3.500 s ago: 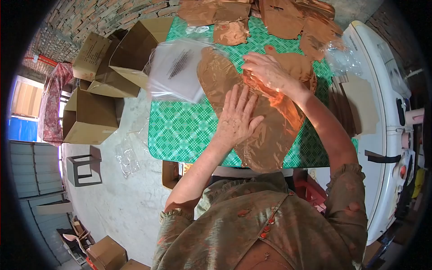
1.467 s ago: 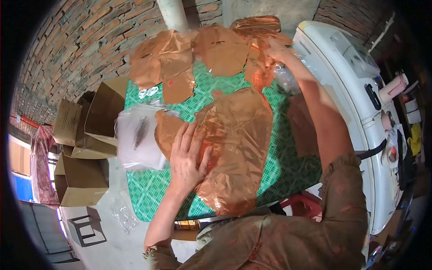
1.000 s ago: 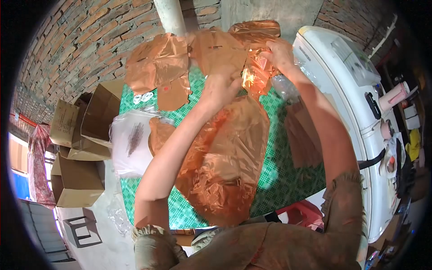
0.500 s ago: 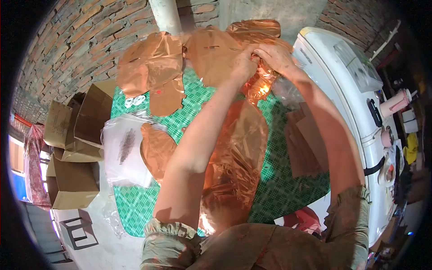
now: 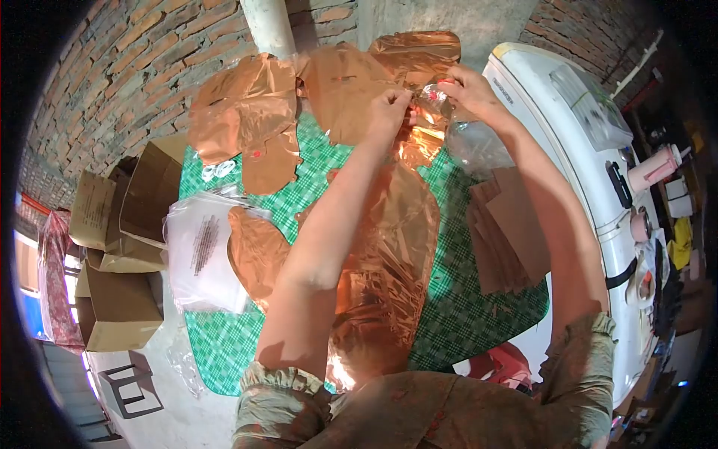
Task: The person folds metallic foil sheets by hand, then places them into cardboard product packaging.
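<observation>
Both hands are raised at the far end of the green checked table (image 5: 456, 322). My left hand (image 5: 389, 111) and my right hand (image 5: 467, 88) pinch a small crumpled copper foil piece (image 5: 422, 123) between them, inside or against clear plastic. Below it a large flat copper foil balloon (image 5: 389, 277) lies lengthwise on the table, partly under my left forearm. More copper foil balloons (image 5: 247, 112) are heaped at the far edge against the brick wall.
A stack of clear printed plastic bags (image 5: 200, 251) lies at the table's left edge. Brown card sheets (image 5: 508, 232) are piled at the right. A white appliance (image 5: 591, 150) stands right of the table. Open cardboard boxes (image 5: 120, 247) sit on the floor at left.
My left hand left the large balloon and rose to the far end to join my right hand on the small foil piece. The view tilted up toward the wall.
</observation>
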Tool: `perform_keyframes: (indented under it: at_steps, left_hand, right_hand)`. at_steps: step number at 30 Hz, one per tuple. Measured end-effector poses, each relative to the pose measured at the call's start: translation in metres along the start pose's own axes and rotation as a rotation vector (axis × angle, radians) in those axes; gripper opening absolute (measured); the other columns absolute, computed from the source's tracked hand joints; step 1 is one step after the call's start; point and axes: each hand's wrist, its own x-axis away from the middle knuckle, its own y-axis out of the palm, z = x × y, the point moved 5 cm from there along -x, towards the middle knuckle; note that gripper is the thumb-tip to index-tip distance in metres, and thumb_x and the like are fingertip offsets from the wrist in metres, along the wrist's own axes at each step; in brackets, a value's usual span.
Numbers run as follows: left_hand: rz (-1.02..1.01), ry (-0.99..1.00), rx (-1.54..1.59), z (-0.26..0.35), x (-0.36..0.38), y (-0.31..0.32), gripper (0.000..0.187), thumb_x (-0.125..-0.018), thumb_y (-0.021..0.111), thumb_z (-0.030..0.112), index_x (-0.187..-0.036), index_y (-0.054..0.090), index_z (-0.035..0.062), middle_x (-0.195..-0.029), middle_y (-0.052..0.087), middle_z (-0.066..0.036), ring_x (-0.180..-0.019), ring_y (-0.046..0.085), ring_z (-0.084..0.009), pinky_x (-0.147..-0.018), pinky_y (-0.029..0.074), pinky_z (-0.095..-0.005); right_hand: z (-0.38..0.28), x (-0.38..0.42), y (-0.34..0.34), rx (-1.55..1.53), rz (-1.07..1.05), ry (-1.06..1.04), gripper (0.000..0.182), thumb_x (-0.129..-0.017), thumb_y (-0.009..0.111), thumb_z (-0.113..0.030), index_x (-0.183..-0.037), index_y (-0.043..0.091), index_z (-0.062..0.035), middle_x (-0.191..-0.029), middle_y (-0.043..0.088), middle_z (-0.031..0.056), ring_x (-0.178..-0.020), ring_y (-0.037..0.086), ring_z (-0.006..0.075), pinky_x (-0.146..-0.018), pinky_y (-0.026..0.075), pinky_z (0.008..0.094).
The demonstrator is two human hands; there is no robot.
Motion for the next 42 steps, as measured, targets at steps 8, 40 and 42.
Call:
perform_keyframes:
  at_steps: [8,40,42]
  left_hand:
    - [-0.098,0.127,-0.236,0.029,0.01,0.014,0.024,-0.106,0.068,0.016,-0.117,0.071,-0.0055,-0.095,0.073,-0.009,-0.073,0.072,-0.018,-0.053,0.058,-0.0285]
    - [-0.036,0.568,-0.416,0.228,0.099,-0.06,0.03,-0.107,0.065,0.023,-0.123,0.07,-0.0019,-0.11,0.076,-0.008,-0.096,0.073,-0.0159,-0.087,0.055,-0.029]
    - [0.093,0.623,-0.363,0.263,0.122,-0.085,0.03,-0.109,0.064,0.023,-0.121,0.069,-0.0033,-0.106,0.076,-0.01,-0.093,0.073,-0.0163,-0.083,0.057,-0.0288]
  right_hand:
    - [-0.048,0.006,0.003,0.022,0.229,-0.086,0.04,-0.093,0.08,-0.037,-0.089,0.059,-0.0033,-0.073,0.06,0.0077,-0.068,0.054,0.0223,-0.064,0.044,0.0403]
    - [0.048,-0.043,0.076,0.592,-0.332,0.09,0.067,-0.094,0.058,-0.055,-0.153,0.054,-0.0245,-0.149,0.06,0.0138,-0.144,0.05,0.0341,-0.117,0.042,0.0485]
    - [0.083,-0.053,0.08,0.573,-0.394,0.066,0.064,-0.093,0.06,-0.054,-0.148,0.059,-0.0203,-0.146,0.064,0.0153,-0.142,0.053,0.0349,-0.116,0.045,0.0461]
